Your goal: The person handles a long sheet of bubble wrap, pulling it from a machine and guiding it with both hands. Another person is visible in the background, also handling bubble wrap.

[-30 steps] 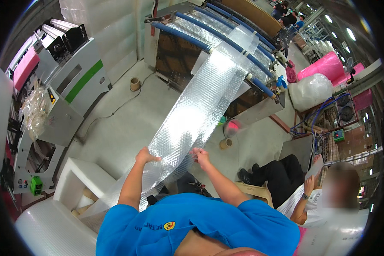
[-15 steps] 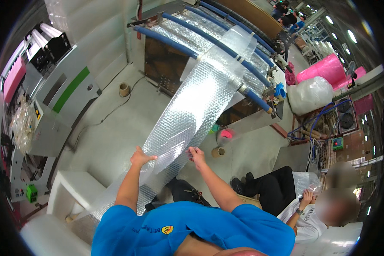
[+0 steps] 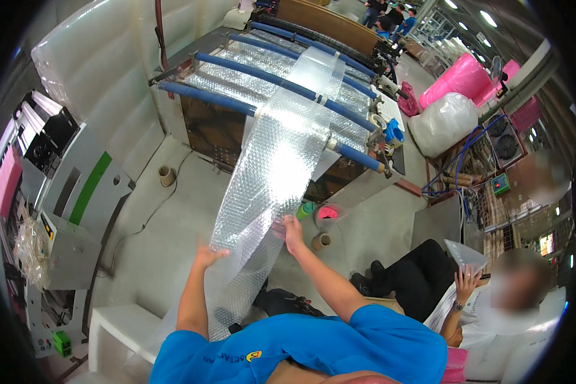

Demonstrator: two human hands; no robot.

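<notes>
A long clear sheet of bubble wrap [image 3: 272, 166] runs down from a machine with blue rollers [image 3: 262, 102] toward me. My left hand [image 3: 208, 256] rests with fingers spread against the sheet's left edge. My right hand [image 3: 293, 232] pinches the right edge of the bubble wrap. Both arms reach forward from my blue shirt at the bottom. The sheet's lower end drops between my arms and is partly hidden by my body.
A grey and green machine [image 3: 77, 205] stands at the left. A seated person in white [image 3: 493, 307] holds a clear bag at the right. Cardboard cores [image 3: 166, 174] and cups lie on the floor. Pink and white rolls [image 3: 454, 96] sit at the back right.
The view has tilted and the roller machine now appears nearer and more central. My hands have slid further up the bubble wrap and are spread wider apart.
</notes>
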